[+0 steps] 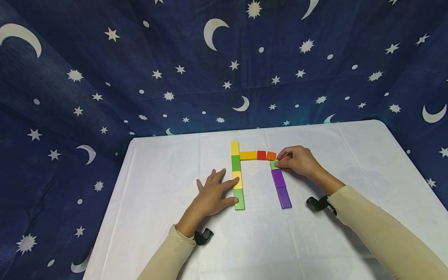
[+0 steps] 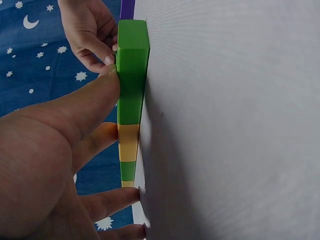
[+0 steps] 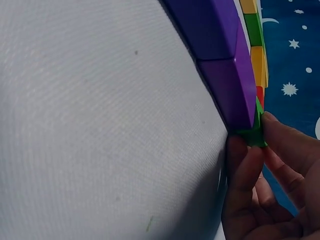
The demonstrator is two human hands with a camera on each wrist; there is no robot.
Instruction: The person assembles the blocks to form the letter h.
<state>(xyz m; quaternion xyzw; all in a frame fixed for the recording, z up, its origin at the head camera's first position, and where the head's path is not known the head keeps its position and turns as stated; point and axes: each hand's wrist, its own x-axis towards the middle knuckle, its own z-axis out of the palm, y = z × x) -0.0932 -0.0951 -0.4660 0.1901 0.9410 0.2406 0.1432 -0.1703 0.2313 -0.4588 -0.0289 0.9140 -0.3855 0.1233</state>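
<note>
Coloured blocks lie in an angular outline on the table. Its left column has a yellow block [image 1: 235, 148] at the far end, a dark green block [image 1: 236, 163], another yellow block [image 1: 237, 180] and a light green block [image 1: 239, 203]. My left hand [image 1: 211, 194] is spread, thumb and index finger touching the near two blocks from above. A row of orange-yellow [image 1: 248, 156], red [image 1: 261, 155] and orange [image 1: 271, 156] blocks runs right. My right hand [image 1: 297, 160] pinches a small green block [image 3: 255, 135] touching the end of two purple blocks [image 1: 278, 178], partly hidden by the fingers.
The white-covered table [image 1: 157, 167] reaches back to a dark blue curtain [image 1: 189, 50] with moons and stars. Each wrist wears a black camera mount, one by the left sleeve [image 1: 203, 236] and one by the right [image 1: 318, 203].
</note>
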